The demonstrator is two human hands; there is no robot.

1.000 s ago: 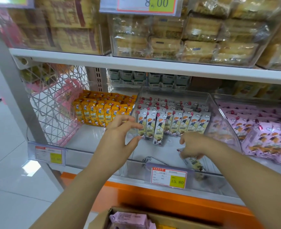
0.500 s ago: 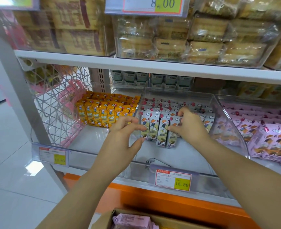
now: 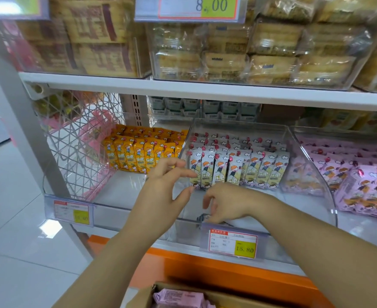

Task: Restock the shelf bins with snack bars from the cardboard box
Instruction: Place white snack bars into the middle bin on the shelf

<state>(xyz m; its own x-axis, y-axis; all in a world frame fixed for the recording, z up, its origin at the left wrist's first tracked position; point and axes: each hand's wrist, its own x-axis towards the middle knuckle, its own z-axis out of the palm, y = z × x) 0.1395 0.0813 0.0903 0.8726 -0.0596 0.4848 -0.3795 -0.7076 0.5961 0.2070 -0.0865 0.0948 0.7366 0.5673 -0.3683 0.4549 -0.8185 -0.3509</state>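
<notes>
Both hands reach into the clear middle bin (image 3: 312,165) at the centre of the frame. The left hand (image 3: 163,192) hovers at the bin's left wall, its grip open, thumb and fingers spread apart with nothing between them, just beside the leftmost of the white bars (image 3: 238,170). These stand upright in rows filling the back of the bin, its front floor bare. The right hand (image 3: 225,201) is lower, right of centre, palm down with fingers curled loosely toward the bin floor just in front of the bars; its grip looks empty, though the fingertips are partly hidden (a dark scribble of something lies beneath them). Left of centre, yellow bars (image 3: 138,154) stand on the shelf; pink packs (image 3: 365,183) fill the bin at the right edge. At the bottom of the frame the cardboard box (image 3: 143,296) sits open with pink wrappers (image 3: 178,296) showing inside. A price tag (image 3: 233,243) hangs below the bin.
</notes>
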